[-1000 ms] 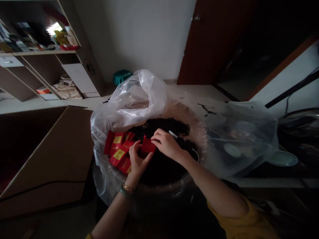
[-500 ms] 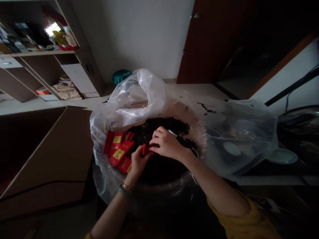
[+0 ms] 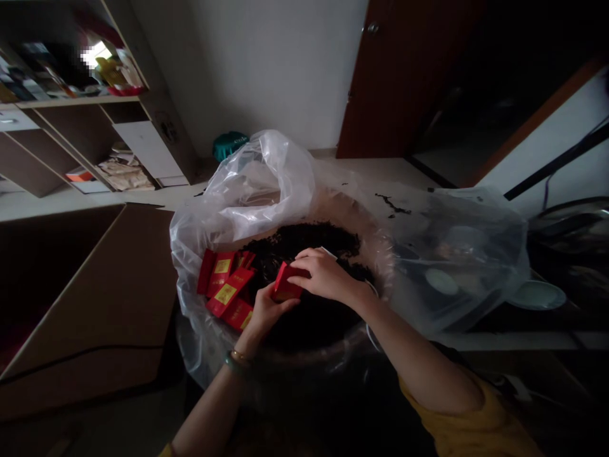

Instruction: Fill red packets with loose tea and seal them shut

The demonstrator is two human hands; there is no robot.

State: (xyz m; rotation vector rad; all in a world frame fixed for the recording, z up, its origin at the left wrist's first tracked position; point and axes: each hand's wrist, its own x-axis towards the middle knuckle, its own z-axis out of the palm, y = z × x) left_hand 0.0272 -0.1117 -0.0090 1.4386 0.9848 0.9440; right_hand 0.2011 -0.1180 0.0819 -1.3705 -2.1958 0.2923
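Note:
Between my two hands is a small red packet [image 3: 287, 284], tilted above dark loose leaves that look like tea [image 3: 309, 240]. My left hand [image 3: 267, 310] grips its lower left side, thumb along the bottom. From the right, my right hand [image 3: 321, 273] pinches its upper edge with fingers and thumb. Several red packets with yellow labels [image 3: 225, 293] lie in a pile left of my left hand. Leaves and pile sit in a round basket [image 3: 333, 202] lined with a clear plastic bag [image 3: 290, 165]. A white object [image 3: 328, 252] shows partly behind my right hand.
A large open cardboard box [image 3: 128, 285] stands at the left. On the right, clear plastic [image 3: 466, 254] spreads over a surface, with a pale dish [image 3: 540, 295] beside it. Shelves [image 3: 85, 101] and a brown door [image 3: 380, 82] are farther back; a green bag [image 3: 228, 146] rests by the wall.
The red packet has turned from flat and facing up, through edge-on and mostly covered by my hands, to tilted upright. My right hand's fingers have shifted along its top edge.

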